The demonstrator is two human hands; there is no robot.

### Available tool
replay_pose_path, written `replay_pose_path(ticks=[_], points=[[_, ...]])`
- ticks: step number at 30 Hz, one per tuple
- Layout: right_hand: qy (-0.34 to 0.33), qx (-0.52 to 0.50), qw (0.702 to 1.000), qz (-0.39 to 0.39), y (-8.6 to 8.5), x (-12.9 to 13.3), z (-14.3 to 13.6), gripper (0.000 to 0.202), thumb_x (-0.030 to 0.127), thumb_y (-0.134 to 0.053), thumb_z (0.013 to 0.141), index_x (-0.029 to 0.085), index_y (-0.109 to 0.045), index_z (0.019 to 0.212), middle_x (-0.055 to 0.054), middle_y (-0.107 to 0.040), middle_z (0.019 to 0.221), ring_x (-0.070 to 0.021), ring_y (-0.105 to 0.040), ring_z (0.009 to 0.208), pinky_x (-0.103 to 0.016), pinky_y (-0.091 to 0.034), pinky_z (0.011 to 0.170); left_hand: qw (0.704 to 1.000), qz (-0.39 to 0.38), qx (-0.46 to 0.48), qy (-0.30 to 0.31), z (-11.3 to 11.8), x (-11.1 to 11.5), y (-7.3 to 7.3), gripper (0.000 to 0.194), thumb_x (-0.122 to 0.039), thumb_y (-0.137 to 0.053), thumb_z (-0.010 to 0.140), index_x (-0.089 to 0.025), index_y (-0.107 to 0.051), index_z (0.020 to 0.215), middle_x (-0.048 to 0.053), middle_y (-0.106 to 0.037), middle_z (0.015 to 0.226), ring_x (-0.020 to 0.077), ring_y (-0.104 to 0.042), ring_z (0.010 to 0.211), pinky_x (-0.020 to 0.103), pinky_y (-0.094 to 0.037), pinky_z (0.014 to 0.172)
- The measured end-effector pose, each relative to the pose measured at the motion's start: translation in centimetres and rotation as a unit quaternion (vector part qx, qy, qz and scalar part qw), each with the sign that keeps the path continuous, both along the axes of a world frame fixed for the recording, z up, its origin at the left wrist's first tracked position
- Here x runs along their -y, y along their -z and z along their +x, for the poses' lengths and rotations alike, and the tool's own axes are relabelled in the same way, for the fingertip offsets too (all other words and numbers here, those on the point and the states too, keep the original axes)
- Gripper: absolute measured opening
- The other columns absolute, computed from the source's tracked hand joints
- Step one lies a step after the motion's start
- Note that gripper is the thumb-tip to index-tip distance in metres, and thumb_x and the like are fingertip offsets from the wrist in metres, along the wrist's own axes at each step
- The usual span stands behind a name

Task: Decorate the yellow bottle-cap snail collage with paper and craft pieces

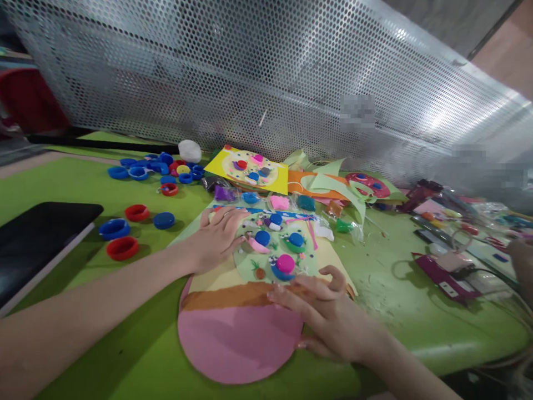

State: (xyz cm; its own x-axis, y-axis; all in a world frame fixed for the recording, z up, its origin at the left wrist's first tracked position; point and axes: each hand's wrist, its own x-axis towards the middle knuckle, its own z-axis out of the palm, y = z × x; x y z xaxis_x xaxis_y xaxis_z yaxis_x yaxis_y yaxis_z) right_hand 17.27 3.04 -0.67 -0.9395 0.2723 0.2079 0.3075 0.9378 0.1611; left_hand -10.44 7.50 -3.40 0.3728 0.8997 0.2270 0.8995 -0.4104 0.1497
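Observation:
A paper collage with a pale green oval [245, 261] lies in front of me, a brown band and a pink paper circle [241, 344] at its near end. On the oval sit a magenta cap [285, 263], blue caps [296, 239] and clay pieces. My left hand [219, 236] rests on the collage's upper left part, fingers spread, holding nothing. Over the brown band, my right hand [325, 305] has its fingers apart and nothing visible in them. Its fingertips are near the blue clay under the magenta cap.
Blue and red bottle caps [122, 248] lie at the left beside a black tablet [45, 244]. Bagged clay [279, 202], a yellow card [216, 164] and paper scraps are behind the collage. At the right are a maroon box [445, 278], cords and another person's hand [522, 261].

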Motion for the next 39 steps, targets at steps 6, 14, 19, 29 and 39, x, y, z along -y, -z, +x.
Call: replay_pose_path(ticks=[6,14,19,29,39], points=[[-0.047,-0.023,0.997,0.061,0.2,0.0,0.3,0.059,0.050,-0.014,0.096,0.012,-0.041,0.132,-0.009,-0.063,0.111,-0.0231,-0.042,0.111,-0.042,-0.034,0.087,1.000,0.009,0.012,0.010,-0.1,-0.1,0.1,0.049,-0.042,-0.023,0.094,-0.017,-0.026,0.135,0.015,-0.036,0.139,0.0298,-0.023,0.133,0.055,-0.013,0.104],[-0.008,-0.049,0.998,-0.028,-0.1,0.0,-0.1,0.066,0.055,-0.009,0.094,0.006,-0.023,0.137,-0.015,-0.060,0.113,-0.0251,-0.051,0.097,-0.044,-0.034,0.081,1.000,0.005,0.003,0.004,-0.2,-0.2,0.3,0.052,-0.048,-0.018,0.094,-0.019,-0.023,0.137,0.014,-0.036,0.139,0.0288,-0.023,0.132,0.054,-0.012,0.105],[0.014,-0.074,0.995,-0.072,0.3,0.2,0.5,0.069,0.056,-0.006,0.093,0.009,-0.006,0.143,-0.013,-0.060,0.099,-0.0244,-0.052,0.090,-0.043,-0.034,0.081,1.000,-0.001,0.002,0.007,-0.1,-0.2,0.2,0.053,-0.048,-0.017,0.094,-0.018,-0.023,0.137,0.014,-0.034,0.141,0.0291,-0.021,0.133,0.055,-0.014,0.103],[0.046,-0.094,0.991,-0.084,-0.3,0.1,1.8,0.068,0.053,-0.006,0.094,0.011,0.007,0.145,-0.011,-0.058,0.103,-0.0243,-0.047,0.092,-0.039,-0.029,0.087,1.000,-0.006,0.004,0.004,-0.1,-0.2,0.1,0.055,-0.050,-0.017,0.093,-0.017,-0.023,0.137,0.016,-0.035,0.140,0.0297,-0.023,0.132,0.056,-0.013,0.102],[0.000,-0.041,0.993,-0.111,0.1,0.2,0.5,0.071,0.058,-0.005,0.092,0.012,0.011,0.144,-0.014,-0.059,0.116,-0.0279,-0.047,0.103,-0.043,-0.034,0.084,1.000,-0.008,0.013,0.001,-0.3,-0.4,0.6,0.055,-0.051,-0.019,0.093,-0.020,-0.020,0.138,0.014,-0.037,0.139,0.0285,-0.020,0.133,0.054,-0.010,0.104]])
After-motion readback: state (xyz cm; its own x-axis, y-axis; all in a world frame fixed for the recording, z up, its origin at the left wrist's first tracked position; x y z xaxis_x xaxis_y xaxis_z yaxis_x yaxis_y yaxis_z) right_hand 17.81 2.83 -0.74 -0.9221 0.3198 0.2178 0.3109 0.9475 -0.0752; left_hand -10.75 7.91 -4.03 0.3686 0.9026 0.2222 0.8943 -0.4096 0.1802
